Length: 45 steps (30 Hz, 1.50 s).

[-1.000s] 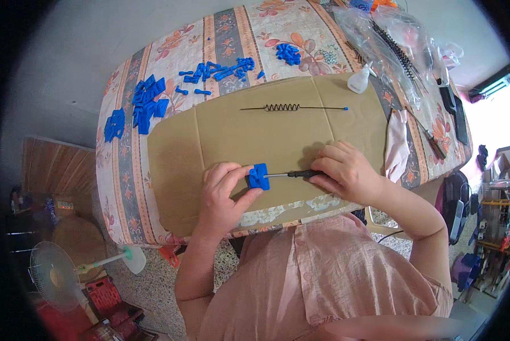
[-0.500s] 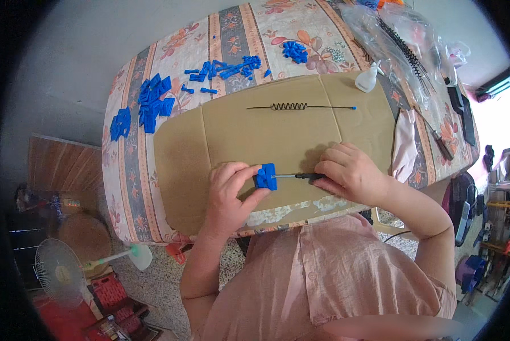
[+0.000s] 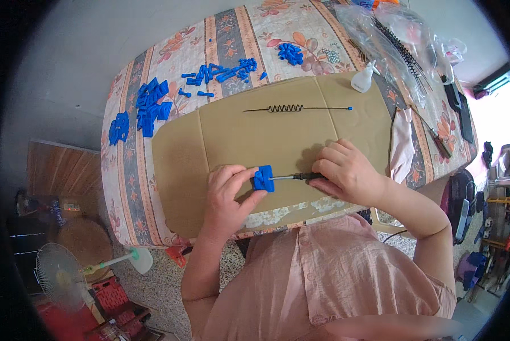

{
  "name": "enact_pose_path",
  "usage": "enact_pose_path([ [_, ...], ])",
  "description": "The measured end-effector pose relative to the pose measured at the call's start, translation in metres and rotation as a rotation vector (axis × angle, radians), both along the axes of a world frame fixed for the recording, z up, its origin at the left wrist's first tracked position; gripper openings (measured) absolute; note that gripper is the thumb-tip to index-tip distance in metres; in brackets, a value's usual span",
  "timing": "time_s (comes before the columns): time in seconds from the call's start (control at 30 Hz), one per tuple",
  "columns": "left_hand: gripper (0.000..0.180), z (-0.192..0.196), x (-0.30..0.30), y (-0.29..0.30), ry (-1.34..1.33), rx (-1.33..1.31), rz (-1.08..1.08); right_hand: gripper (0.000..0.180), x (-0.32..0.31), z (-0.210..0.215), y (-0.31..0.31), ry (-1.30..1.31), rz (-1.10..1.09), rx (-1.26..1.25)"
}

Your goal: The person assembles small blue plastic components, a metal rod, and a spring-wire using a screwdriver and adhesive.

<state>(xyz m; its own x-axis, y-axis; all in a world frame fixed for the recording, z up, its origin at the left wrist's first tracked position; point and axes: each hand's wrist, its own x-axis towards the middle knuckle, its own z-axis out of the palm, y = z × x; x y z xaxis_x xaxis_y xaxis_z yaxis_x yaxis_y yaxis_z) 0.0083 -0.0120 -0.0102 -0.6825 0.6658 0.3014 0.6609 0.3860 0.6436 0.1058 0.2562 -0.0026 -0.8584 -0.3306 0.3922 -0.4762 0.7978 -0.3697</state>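
Two hands are seen low on a cardboard sheet (image 3: 238, 133) that is laid over the desk (image 3: 238, 34). The left hand (image 3: 227, 190) is curled, wrist bent inward, with thumb and fingertips pinched on a small blue block (image 3: 263, 178) of moulded plastic, square-edged and matt. The block is held just above the near edge of the sheet, between the two hands. The right hand (image 3: 348, 173) is cupped, knuckles up, and is closed around the dark handle of a rod (image 3: 292, 177); its thin metal shaft is pointed left and is met by the block's right face. Both forearms are brought in from the lower edge, elbows spread, above a pink buttoned shirt (image 3: 329, 284).

The sheet is plain brown, flat, creased by fold lines. Farther back on it a thin wire (image 3: 297, 108) is laid, with a coiled spring section at its middle and a blue tip at its right end. A small white teardrop bottle (image 3: 363, 80) is stood near the sheet's far right corner. The desk is covered by a floral striped cloth, smooth and glossy. Loose blue parts (image 3: 150, 102) are heaped on the cloth at the left, with more scattered behind the sheet. Clear crinkled bags (image 3: 391, 40) are piled at the far right. A white cloth (image 3: 401, 145) is draped beside the right hand
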Motion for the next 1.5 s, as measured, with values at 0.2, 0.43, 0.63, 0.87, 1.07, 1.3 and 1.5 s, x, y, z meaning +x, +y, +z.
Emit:
enact_pose_path([
  [0.2, 0.043, 0.001, 0.000, 0.001, 0.037, -0.008, -0.003, 0.023, 0.000, -0.001, 0.001, 0.094, 0.028, 0.070],
  [0.43, 0.042, -0.003, -0.002, 0.007, -0.006, 0.032, -0.037, 0.020, 0.017, 0.010, 0.020, 0.058, -0.048, 0.079],
  [0.63, 0.042, 0.002, 0.006, -0.001, -0.059, -0.017, 0.036, 0.021, 0.051, 0.029, 0.093, 0.156, -0.381, -0.031],
  [0.87, 0.042, -0.001, 0.006, 0.002, -0.138, -0.012, 0.059, 0.018, 0.104, 0.024, 0.245, 0.009, -1.127, 0.260],
  [1.07, 0.039, 0.004, 0.008, 0.003, -0.088, -0.013, 0.085, 0.023, 0.089, 0.002, 0.273, -0.299, -1.291, 0.319],
  [1.3, 0.040, 0.011, 0.003, 0.024, 0.044, -0.061, 0.030, 0.017, 0.066, 0.049, 0.167, 0.066, -0.932, 0.209],
  [1.5, 0.034, 0.008, 0.001, 0.016, -0.043, 0.059, 0.037, 0.022, 0.010, 0.050, 0.033, -0.048, 0.006, -0.049],
])
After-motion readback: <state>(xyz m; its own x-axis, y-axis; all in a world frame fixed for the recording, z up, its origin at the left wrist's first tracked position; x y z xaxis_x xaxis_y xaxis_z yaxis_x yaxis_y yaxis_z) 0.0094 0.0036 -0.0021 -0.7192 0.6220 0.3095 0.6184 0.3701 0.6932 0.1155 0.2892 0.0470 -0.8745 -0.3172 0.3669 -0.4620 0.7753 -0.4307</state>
